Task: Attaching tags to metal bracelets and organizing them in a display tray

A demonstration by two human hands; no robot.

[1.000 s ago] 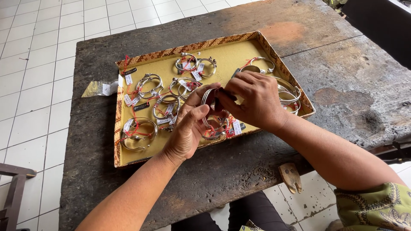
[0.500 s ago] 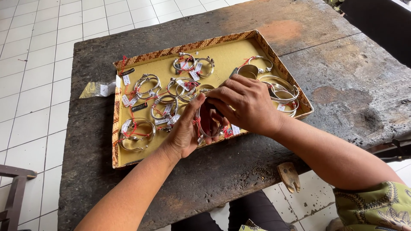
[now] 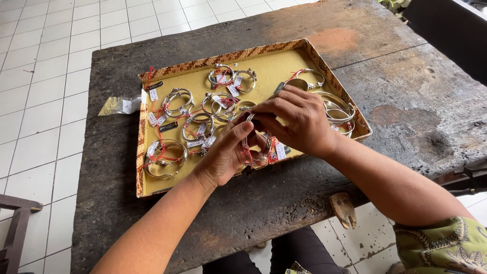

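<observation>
A shallow yellow tray [image 3: 264, 71] with a patterned brown rim lies on a dark wooden table [image 3: 385, 76]. In it are several silver bangles [image 3: 177, 99] with red strings and small white tags. My left hand [image 3: 225, 155] and my right hand [image 3: 297, 122] meet above the tray's near edge. Together they hold one twisted silver bangle [image 3: 252, 136] with a red string. My right hand's fingers pinch its top; the left hand cups it from below. Much of the bangle is hidden by my fingers.
A small clear packet with a white tag [image 3: 122, 105] lies on the table left of the tray. White floor tiles [image 3: 45, 76] surround the table. A dark bench edge [image 3: 15, 223] stands at the lower left. A wooden peg [image 3: 344, 209] sticks out under the table's near edge.
Both hands have stayed over the tray's near edge. The bangle has been turned between my fingers, and my right hand has shifted slightly up over it.
</observation>
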